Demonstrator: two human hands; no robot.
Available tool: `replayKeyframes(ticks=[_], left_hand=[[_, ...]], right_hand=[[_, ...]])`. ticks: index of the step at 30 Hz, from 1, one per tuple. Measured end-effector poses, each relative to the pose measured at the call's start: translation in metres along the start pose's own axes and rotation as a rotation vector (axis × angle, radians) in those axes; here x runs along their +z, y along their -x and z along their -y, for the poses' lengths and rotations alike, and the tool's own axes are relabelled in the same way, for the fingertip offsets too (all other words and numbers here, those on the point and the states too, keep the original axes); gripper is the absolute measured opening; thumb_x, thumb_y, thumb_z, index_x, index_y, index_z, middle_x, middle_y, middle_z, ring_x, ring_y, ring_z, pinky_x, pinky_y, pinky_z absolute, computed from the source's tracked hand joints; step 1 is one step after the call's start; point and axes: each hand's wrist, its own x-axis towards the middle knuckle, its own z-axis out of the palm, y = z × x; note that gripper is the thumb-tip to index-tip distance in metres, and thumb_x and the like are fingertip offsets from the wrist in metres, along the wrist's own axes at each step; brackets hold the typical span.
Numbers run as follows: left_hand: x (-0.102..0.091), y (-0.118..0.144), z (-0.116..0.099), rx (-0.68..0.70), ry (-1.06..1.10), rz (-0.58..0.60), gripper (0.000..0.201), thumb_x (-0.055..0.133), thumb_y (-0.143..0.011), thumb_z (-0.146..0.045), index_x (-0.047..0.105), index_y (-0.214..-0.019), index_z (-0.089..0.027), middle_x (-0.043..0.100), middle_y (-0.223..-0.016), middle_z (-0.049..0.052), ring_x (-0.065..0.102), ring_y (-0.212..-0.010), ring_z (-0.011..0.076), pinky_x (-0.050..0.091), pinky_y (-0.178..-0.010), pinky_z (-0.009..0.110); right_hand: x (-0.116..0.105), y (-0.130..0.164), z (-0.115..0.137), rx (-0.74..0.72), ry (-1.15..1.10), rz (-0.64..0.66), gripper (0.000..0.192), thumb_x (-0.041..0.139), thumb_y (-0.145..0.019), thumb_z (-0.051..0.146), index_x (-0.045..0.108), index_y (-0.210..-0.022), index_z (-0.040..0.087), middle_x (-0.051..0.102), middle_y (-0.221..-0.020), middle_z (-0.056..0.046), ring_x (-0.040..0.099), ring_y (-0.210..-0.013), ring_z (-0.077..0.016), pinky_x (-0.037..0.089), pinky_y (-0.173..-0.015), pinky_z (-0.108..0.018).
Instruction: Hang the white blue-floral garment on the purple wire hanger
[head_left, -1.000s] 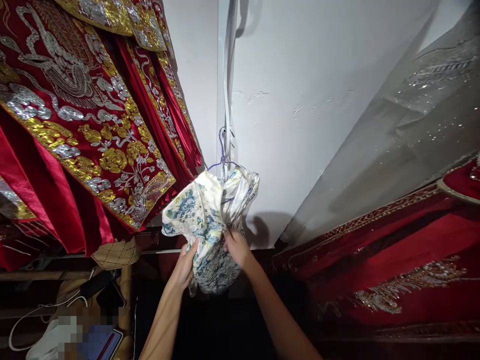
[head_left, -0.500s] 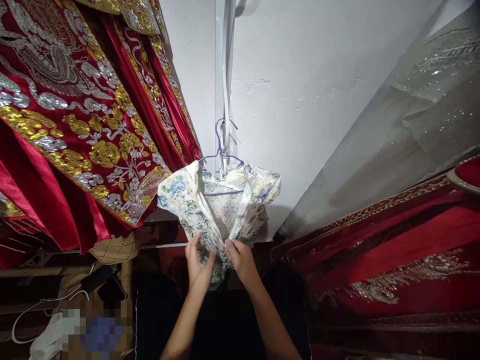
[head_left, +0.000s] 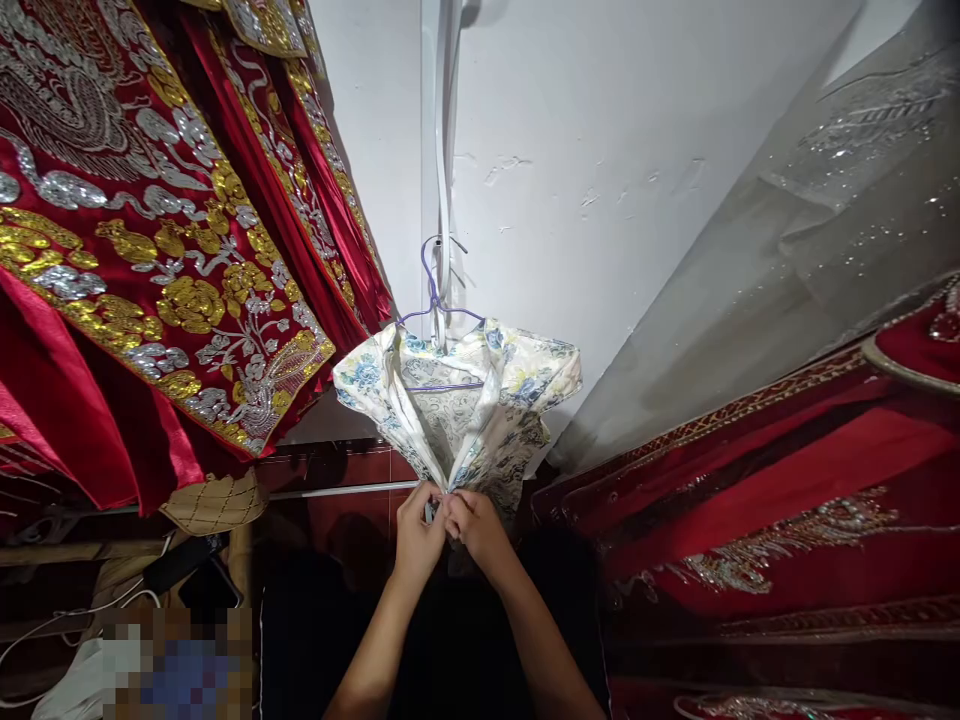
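Both hands, left hand (head_left: 417, 535) and right hand (head_left: 474, 525), pinch the floral garment (head_left: 457, 400) together.

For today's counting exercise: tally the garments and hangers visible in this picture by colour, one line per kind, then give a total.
Red embroidered garments: 2 (left, right)
White-and-blue floral garment: 1
Grey sheer garment: 1
Purple hanger: 1
Total: 5
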Motion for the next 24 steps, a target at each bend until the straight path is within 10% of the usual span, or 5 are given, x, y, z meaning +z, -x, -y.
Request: replayKeyframes(ticks=[5, 16, 24], left_hand=[[0.0, 0.0, 0.0, 0.037, 0.001, -0.003, 0.022, 0.054, -0.093, -0.034, 0.057, -0.074, -0.022, 0.058, -0.073, 0.002, 0.056, -0.073, 0.0182, 0.045, -0.071, 0.027], [0.009, -0.022, -0.001, 0.148, 0.044, 0.064, 0.029, 0.058, -0.092, -0.034, 0.051, -0.069, -0.019, 0.05, -0.065, -0.002, 0.049, -0.062, 0.0124, 0.041, -0.063, 0.024], [-0.065, -0.101, -0.117, 0.512, 0.074, -0.188, 0.034, 0.056, -0.096, -0.026, 0.054, -0.13, -0.021, 0.067, -0.095, 0.005, 0.062, -0.085, 0.0154, 0.05, -0.08, 0.03]], right_hand=[[-0.013, -0.007, 0.039, 0.049, 0.04, 0.076, 0.023, 0.049, -0.077, 0.031, 0.057, -0.059, 0.018, 0.045, -0.039, 0.004, 0.031, -0.038, -0.0089, 0.024, -0.046, -0.025], [-0.019, -0.051, 0.223, -0.448, -0.023, -0.038, 0.02, 0.057, -0.081, 0.025, 0.067, -0.069, 0.014, 0.053, -0.045, 0.003, 0.035, -0.038, -0.0061, 0.025, -0.04, -0.02], [-0.012, -0.027, 0.211, -0.508, 0.111, 0.028, 0.02, 0.053, -0.083, 0.025, 0.065, -0.071, 0.016, 0.054, -0.047, 0.004, 0.041, -0.043, -0.0081, 0.028, -0.043, -0.021]])
